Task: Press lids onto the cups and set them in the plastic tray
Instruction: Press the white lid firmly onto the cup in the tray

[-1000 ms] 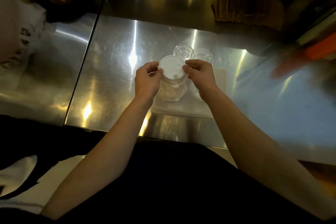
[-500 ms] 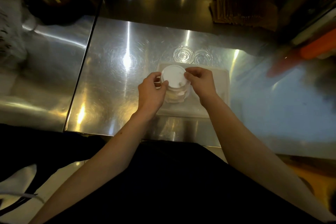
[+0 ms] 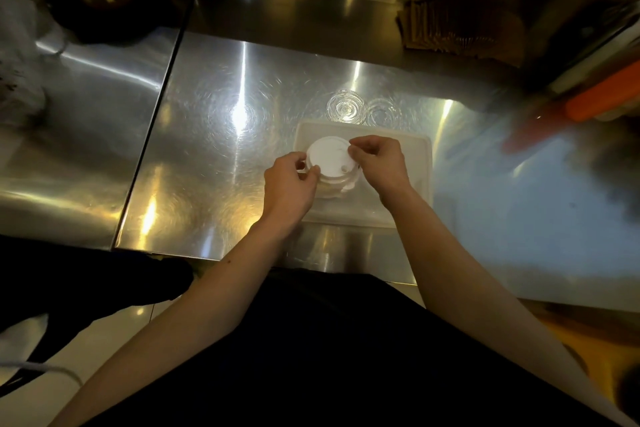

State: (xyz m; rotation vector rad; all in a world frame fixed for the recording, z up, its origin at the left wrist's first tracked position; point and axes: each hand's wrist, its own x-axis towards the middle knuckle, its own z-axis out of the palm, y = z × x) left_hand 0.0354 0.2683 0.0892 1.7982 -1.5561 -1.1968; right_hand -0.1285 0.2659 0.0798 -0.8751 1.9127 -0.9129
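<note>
Between both hands (image 3: 289, 185) (image 3: 379, 163), lidded cup (image 3: 329, 158).

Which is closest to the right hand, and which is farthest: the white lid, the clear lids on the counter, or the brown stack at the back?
1. White lid: touching the right hand.
2. Clear lids: just behind the tray.
3. Brown stack: far back, to the right.

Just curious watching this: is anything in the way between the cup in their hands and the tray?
Nothing visible. Both hands, left and right, hold the lidded cup directly over the tray, whose visible floor is bare. The two clear cups stand behind the tray, off the path.
</note>
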